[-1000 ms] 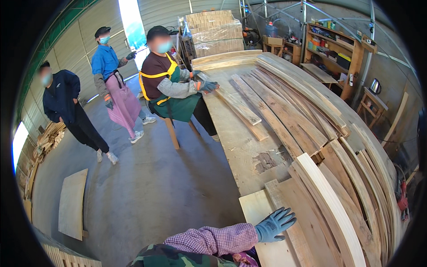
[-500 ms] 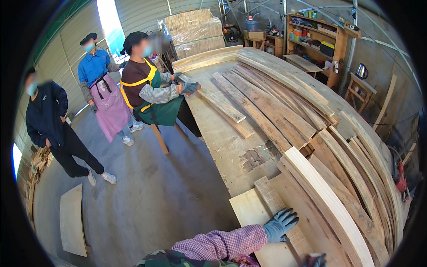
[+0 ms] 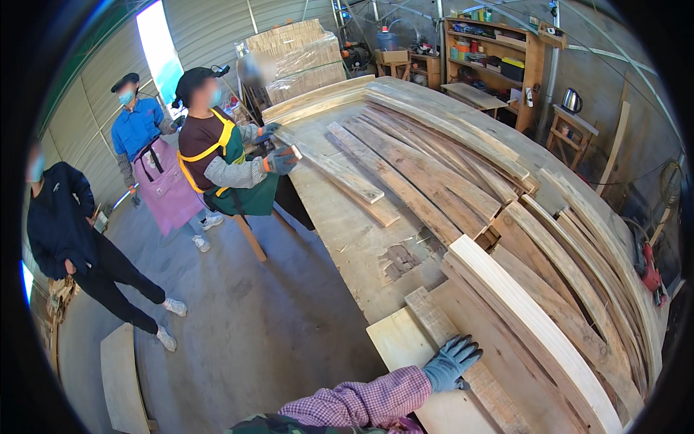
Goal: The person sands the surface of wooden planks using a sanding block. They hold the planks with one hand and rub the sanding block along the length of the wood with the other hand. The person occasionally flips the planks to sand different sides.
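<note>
My left hand (image 3: 452, 362), in a blue-grey work glove, lies over a narrow rough board (image 3: 486, 387) with its fingers stretched out across the wood. Under that board is a pale flat panel (image 3: 394, 341) at the near edge of the workbench. A long, light, freshly planed plank (image 3: 531, 318) runs just to the right of my hand, on top of browner boards. My right hand is out of the picture.
Many weathered boards (image 3: 434, 181) cover the workbench (image 3: 340, 253). Across it, a co-worker in a green apron (image 3: 253, 195) holds a small wood piece. Two more people stand at left. A red power tool (image 3: 652, 275) sits at right; shelves (image 3: 499, 50) stand behind.
My right hand has dropped out of view at the lower edge. The left stays on the board. The view has shifted slightly, and the co-worker's gloved hand has moved with the wood piece.
</note>
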`<action>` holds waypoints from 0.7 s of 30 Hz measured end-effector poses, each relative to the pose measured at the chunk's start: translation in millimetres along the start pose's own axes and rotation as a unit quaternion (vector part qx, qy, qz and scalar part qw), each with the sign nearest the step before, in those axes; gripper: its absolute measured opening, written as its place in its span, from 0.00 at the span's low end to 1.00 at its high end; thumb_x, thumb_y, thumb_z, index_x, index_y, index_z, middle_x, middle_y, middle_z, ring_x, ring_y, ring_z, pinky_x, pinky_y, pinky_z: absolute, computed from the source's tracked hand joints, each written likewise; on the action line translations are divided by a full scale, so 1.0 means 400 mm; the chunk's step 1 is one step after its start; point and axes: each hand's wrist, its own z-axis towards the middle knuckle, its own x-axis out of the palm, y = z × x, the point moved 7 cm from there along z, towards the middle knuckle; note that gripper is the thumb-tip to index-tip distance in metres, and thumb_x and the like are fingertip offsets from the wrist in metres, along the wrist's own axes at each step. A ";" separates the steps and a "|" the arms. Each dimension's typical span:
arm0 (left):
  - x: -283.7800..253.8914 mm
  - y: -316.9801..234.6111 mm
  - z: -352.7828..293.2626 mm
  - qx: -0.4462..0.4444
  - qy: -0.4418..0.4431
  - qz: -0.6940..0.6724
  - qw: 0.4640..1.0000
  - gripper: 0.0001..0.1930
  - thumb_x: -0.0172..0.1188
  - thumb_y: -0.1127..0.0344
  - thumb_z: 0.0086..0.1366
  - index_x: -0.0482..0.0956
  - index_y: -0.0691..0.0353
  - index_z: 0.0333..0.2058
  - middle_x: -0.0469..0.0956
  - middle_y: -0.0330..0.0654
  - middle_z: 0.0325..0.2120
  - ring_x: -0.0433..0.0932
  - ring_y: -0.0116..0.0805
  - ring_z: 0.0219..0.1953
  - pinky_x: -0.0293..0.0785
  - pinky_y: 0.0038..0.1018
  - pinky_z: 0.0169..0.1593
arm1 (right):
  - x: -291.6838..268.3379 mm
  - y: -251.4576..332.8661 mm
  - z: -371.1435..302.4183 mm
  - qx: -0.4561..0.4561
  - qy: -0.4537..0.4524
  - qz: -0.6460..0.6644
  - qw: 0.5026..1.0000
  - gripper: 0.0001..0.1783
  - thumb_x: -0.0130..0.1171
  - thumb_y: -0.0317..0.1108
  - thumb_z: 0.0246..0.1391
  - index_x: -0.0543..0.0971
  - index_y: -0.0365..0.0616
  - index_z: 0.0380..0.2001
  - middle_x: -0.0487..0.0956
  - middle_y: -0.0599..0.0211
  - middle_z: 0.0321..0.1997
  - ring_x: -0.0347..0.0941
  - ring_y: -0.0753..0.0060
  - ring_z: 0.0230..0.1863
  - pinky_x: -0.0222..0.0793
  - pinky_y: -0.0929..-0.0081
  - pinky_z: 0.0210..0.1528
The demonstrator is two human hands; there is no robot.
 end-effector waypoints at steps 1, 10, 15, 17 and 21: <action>-0.005 -0.006 0.002 0.001 0.007 0.001 1.000 0.50 0.64 0.39 0.54 0.56 0.61 0.68 0.54 0.51 0.68 0.46 0.54 0.72 0.37 0.51 0.73 | -0.047 -0.029 -0.003 0.115 0.058 -0.084 0.988 0.38 0.54 0.46 0.60 0.60 0.38 0.68 0.74 0.43 0.58 0.70 0.36 0.57 0.67 0.49 0.59; -0.009 -0.012 0.009 0.011 -0.026 0.010 1.000 0.49 0.64 0.39 0.53 0.57 0.60 0.67 0.57 0.51 0.67 0.48 0.54 0.71 0.38 0.51 0.73 | 0.097 0.330 -0.059 -0.103 -0.034 -0.047 0.993 0.42 0.64 0.62 0.47 0.71 0.58 0.64 0.73 0.49 0.60 0.72 0.42 0.55 0.69 0.46 0.54; -0.029 0.002 0.003 -0.001 -0.013 0.022 1.000 0.48 0.66 0.39 0.53 0.59 0.58 0.67 0.58 0.50 0.66 0.49 0.53 0.71 0.39 0.51 0.73 | 0.101 0.580 -0.108 -0.243 0.012 0.002 0.970 0.41 0.70 0.59 0.42 0.74 0.64 0.62 0.69 0.52 0.65 0.66 0.42 0.60 0.63 0.44 0.58; -0.014 0.003 0.007 0.011 -0.025 0.011 1.000 0.48 0.66 0.39 0.52 0.58 0.57 0.67 0.59 0.50 0.65 0.49 0.53 0.71 0.39 0.50 0.73 | 0.096 0.405 -0.069 -0.143 -0.006 -0.030 0.989 0.41 0.70 0.59 0.41 0.75 0.61 0.61 0.71 0.52 0.62 0.68 0.42 0.59 0.67 0.48 0.55; -0.018 -0.002 -0.001 0.011 -0.018 0.012 1.000 0.48 0.66 0.40 0.53 0.58 0.58 0.67 0.59 0.51 0.65 0.49 0.54 0.71 0.39 0.51 0.72 | 0.010 -0.022 -0.005 0.078 -0.057 -0.145 0.985 0.43 0.62 0.60 0.50 0.67 0.58 0.67 0.83 0.51 0.43 0.79 0.47 0.42 0.75 0.53 0.45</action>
